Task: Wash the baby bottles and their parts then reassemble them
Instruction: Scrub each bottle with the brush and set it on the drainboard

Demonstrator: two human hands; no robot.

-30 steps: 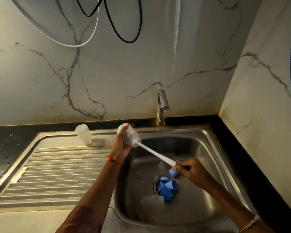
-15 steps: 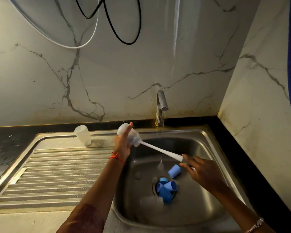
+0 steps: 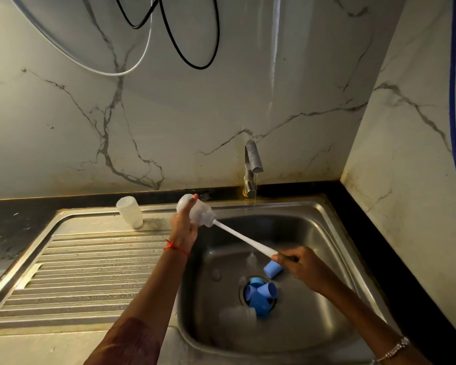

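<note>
Head view: at frame centre the left hand [image 3: 183,227] grips a translucent plastic baby bottle [image 3: 195,210] above the back-left rim of the stainless steel sink [image 3: 334,233]. To its lower right, the right hand [image 3: 300,267] is curled round the handle of a white long-handled bottle brush [image 3: 244,239], whose head sits inside the bottle. The bottle's long axis slants from upper left to lower right, mouth toward the right hand and in line with the brush. 1 blue plastic cap [image 3: 273,269] lies just beside the right hand, which is well apart from the basin's right wall.
</note>
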